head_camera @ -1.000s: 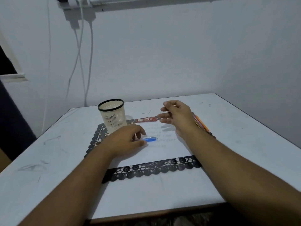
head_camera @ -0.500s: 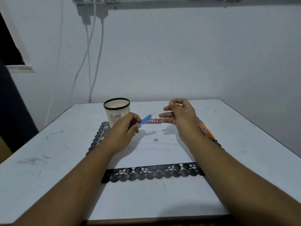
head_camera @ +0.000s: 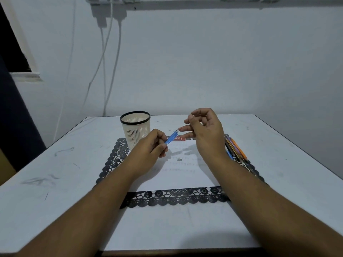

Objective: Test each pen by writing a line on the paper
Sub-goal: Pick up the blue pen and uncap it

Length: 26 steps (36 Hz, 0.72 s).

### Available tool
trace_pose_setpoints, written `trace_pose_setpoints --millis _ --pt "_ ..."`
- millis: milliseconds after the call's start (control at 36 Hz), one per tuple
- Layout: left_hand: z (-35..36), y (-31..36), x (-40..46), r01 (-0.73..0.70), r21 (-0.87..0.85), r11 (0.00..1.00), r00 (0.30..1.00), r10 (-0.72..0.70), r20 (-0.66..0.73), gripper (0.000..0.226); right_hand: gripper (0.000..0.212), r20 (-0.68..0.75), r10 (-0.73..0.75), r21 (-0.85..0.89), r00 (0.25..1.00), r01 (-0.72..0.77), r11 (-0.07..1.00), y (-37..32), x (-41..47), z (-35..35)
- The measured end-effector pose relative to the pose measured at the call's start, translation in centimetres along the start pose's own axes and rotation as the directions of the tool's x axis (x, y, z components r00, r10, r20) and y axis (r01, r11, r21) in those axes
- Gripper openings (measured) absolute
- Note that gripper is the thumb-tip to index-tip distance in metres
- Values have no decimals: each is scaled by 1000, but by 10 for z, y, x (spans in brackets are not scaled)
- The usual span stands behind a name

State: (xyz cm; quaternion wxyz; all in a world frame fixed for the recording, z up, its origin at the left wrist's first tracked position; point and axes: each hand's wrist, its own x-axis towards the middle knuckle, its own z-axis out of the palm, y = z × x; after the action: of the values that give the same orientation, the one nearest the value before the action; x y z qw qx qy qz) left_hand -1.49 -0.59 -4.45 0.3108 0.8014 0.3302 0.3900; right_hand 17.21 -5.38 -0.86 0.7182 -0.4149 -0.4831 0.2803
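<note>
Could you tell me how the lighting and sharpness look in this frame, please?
Head view: dim, bluish light; the hands cast soft shadows on the paper; the blue pen in the left hand is slightly blurred; wide-angle distortion stretches the forearms; no glare.

No legible text anywhere.
The red pen (head_camera: 177, 139), mid-frame, carries a white printed label, too blurred to read; the paper (head_camera: 182, 173) below it shows faint handwritten lines, too small and pale to make out as words or numbers.
</note>
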Motion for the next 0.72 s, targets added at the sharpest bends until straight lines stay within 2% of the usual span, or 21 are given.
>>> trace_pose_setpoints --millis 111,389,722 --pt "0 0 1 -7 0 1000 1000 7 1 11 8 6 -12 -32 1000 12 999 0 0 1" --pt "0 -1 1 -3 8 1000 1000 3 0 12 7 16 -73 -107 997 74 991 -1 -3 -1" --pt "1 -1 0 0 -8 1000 1000 0 8 12 7 59 -60 -106 996 66 992 3 -6 2"
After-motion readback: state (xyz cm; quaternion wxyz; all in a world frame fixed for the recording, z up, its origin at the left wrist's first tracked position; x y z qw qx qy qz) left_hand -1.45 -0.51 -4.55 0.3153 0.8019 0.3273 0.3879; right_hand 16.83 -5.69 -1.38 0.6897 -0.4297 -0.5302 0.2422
